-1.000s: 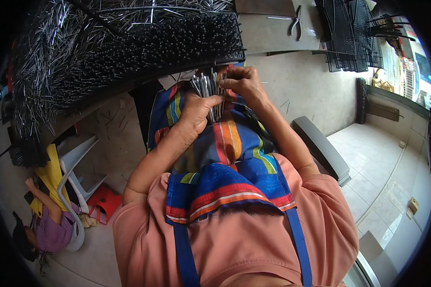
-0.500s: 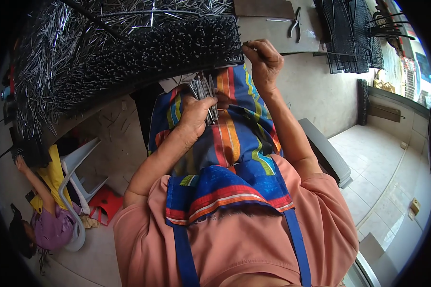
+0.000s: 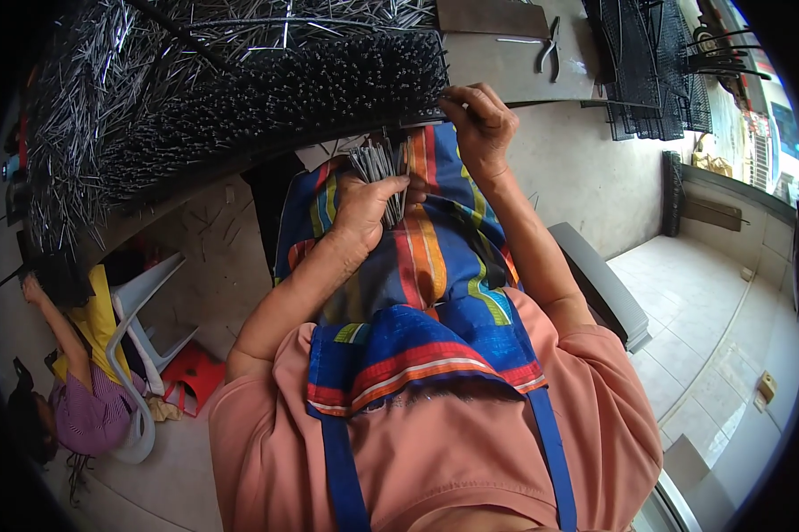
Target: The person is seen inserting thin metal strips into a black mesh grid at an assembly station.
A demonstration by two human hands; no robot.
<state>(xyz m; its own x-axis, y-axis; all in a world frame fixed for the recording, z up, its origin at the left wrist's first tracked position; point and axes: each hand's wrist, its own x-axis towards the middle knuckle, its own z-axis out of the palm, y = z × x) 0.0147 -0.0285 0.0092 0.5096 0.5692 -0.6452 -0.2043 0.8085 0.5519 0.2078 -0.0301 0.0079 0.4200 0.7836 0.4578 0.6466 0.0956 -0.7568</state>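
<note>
My left hand [image 3: 360, 215] is closed round a bundle of thin grey metal rods [image 3: 375, 163], held above my striped apron [image 3: 426, 257]. The rods fan out at their upper ends. At the right end of a dark block packed with upright metal pins [image 3: 293, 93], my right hand [image 3: 488, 129] is pinched, thumb against curled fingers. Its fingertips are at the block's front right corner, and what they hold is too small to make out.
Loose metal strips [image 3: 80, 142] heap behind and left of the block. Pliers [image 3: 552, 53] and a brown plate [image 3: 493, 18] lie on the worktable. Black mesh pieces [image 3: 634, 71] stand at the far right. At left, another person's arm [image 3: 61, 324] reaches out beside a grey chair [image 3: 142, 355].
My right hand has shifted slightly left and nearer to me, along the block's right corner. My left hand keeps the bundle in almost the same place.
</note>
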